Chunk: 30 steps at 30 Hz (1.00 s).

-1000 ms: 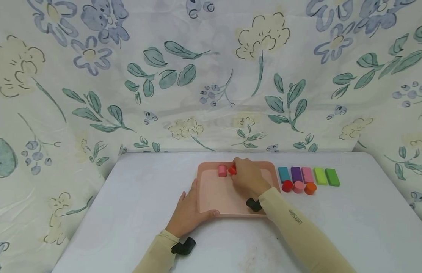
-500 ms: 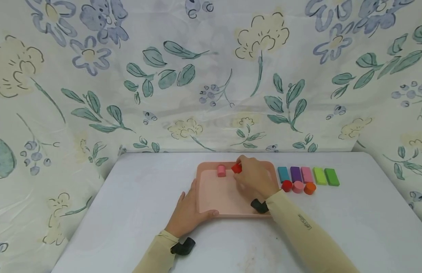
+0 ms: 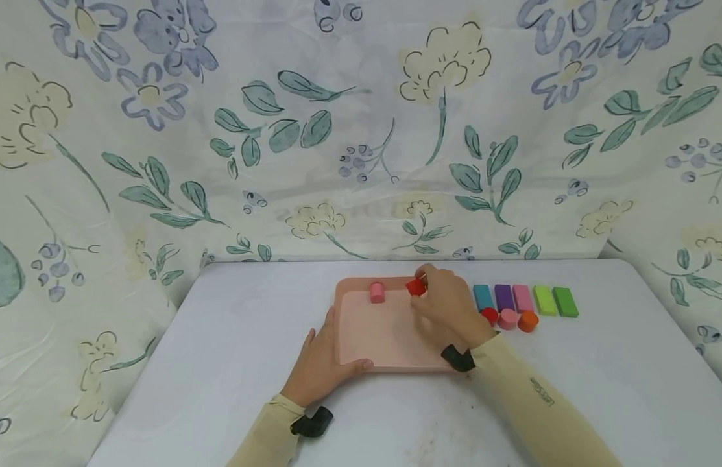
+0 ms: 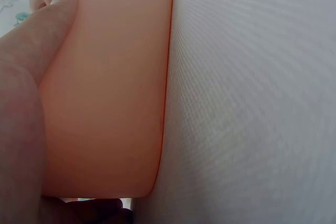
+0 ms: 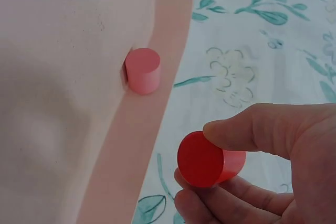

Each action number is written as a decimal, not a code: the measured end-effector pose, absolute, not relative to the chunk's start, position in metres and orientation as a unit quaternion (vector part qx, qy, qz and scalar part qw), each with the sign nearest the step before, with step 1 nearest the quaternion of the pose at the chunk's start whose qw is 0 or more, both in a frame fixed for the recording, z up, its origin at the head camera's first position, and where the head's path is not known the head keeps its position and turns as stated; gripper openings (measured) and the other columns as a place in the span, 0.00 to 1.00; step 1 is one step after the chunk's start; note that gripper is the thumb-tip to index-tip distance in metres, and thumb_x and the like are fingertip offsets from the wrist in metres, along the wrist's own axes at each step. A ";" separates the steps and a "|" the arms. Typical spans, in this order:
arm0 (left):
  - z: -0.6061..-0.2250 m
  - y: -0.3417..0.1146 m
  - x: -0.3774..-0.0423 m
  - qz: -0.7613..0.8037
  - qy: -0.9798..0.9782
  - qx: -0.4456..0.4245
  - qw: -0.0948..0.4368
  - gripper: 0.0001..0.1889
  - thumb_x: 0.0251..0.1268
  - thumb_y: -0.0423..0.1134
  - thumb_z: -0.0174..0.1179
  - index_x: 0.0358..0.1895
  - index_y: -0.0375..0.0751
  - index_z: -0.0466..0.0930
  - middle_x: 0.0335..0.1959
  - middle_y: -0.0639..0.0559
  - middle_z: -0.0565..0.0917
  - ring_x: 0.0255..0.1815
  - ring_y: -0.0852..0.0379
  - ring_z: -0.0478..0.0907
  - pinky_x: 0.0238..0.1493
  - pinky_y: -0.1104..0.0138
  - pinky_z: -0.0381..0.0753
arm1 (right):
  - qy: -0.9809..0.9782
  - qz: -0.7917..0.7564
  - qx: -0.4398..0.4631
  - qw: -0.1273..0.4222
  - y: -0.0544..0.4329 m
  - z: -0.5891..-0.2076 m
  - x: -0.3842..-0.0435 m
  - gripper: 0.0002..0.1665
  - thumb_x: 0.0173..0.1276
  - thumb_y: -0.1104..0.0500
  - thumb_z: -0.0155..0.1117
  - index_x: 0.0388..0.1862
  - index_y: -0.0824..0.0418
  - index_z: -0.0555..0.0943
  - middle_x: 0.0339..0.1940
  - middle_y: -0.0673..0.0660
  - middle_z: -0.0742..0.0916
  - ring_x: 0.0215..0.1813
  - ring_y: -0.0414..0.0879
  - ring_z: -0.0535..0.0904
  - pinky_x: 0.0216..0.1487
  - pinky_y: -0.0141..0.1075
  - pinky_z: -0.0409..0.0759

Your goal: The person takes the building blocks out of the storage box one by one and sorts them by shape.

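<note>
In the head view, a shallow peach tray [image 3: 369,337] lies on the white table. My left hand [image 3: 318,368] rests against its front-left corner, with straight fingers along the left side and the thumb on the front rim. Up close, the left thumb [image 4: 50,32] touches the tray's outer wall. Over the tray's back right, my right hand [image 3: 448,298] pinches a red cylinder block [image 5: 202,158] between thumb and fingers. A pink cylinder block [image 5: 143,72] stands in the tray by its back wall, left of the right hand and apart from it.
Right of the tray is a row of flat blocks: blue [image 3: 483,297], purple [image 3: 504,298], pink [image 3: 523,298], lime [image 3: 545,301] and green [image 3: 565,302]. Before them stand red [image 3: 490,316], pink [image 3: 508,319] and orange [image 3: 528,322] cylinders. A floral cloth [image 3: 361,130] hangs behind the table.
My right hand has moved to the right along the tray's back, away from the pink cylinder block, with the red cylinder block in its fingers. The left hand has stayed at the tray's corner.
</note>
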<state>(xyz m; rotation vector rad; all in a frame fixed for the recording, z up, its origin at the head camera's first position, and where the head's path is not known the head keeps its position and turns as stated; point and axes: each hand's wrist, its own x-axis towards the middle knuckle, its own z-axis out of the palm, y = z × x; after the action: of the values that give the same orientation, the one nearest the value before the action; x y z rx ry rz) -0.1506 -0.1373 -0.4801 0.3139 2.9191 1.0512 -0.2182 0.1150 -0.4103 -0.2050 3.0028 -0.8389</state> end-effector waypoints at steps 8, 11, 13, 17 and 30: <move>-0.481 -0.138 -0.151 0.333 0.937 0.106 0.011 0.65 0.50 0.71 0.68 0.82 0.39 0.41 0.81 0.43 0.53 0.77 0.44 0.60 0.75 0.36 0.39 | 0.955 -0.282 -0.085 -0.029 0.134 -0.409 -0.208 0.30 0.62 0.56 0.71 0.63 0.61 0.78 0.51 0.60 0.86 0.48 0.53 0.79 0.50 0.47 0.84; -0.481 -0.139 -0.150 0.335 0.936 0.107 0.011 0.65 0.50 0.70 0.68 0.82 0.39 0.40 0.81 0.43 0.53 0.77 0.44 0.60 0.75 0.36 0.39 | 0.956 -0.278 -0.090 -0.038 0.140 -0.409 -0.204 0.27 0.64 0.56 0.69 0.62 0.62 0.79 0.48 0.59 0.86 0.47 0.53 0.79 0.50 0.47 0.83; -0.480 -0.139 -0.149 0.338 0.935 0.107 0.010 0.65 0.50 0.69 0.68 0.82 0.38 0.40 0.81 0.42 0.53 0.77 0.44 0.60 0.76 0.37 0.39 | 0.953 -0.286 -0.089 -0.036 0.143 -0.409 -0.202 0.26 0.64 0.57 0.69 0.61 0.63 0.79 0.47 0.59 0.86 0.47 0.53 0.78 0.50 0.47 0.82; -0.479 -0.138 -0.150 0.339 0.935 0.108 0.011 0.66 0.50 0.69 0.69 0.82 0.37 0.39 0.81 0.42 0.53 0.77 0.44 0.60 0.76 0.37 0.39 | 0.954 -0.292 -0.071 -0.023 0.149 -0.409 -0.197 0.27 0.64 0.57 0.70 0.62 0.62 0.78 0.49 0.60 0.85 0.48 0.54 0.78 0.52 0.48 0.82; -0.481 -0.139 -0.151 0.329 0.937 0.114 0.007 0.66 0.50 0.70 0.68 0.82 0.37 0.38 0.81 0.42 0.54 0.77 0.44 0.60 0.76 0.37 0.40 | 0.959 -0.276 -0.048 -0.037 0.178 -0.407 -0.181 0.30 0.65 0.58 0.69 0.64 0.66 0.75 0.53 0.64 0.84 0.50 0.57 0.79 0.51 0.51 0.83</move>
<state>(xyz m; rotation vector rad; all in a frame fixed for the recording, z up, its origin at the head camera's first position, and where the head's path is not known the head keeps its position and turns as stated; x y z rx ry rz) -0.1506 -0.1392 -0.4812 0.3559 2.9319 1.0304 -0.1805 0.1776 -0.4071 -0.1557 3.0873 -0.8888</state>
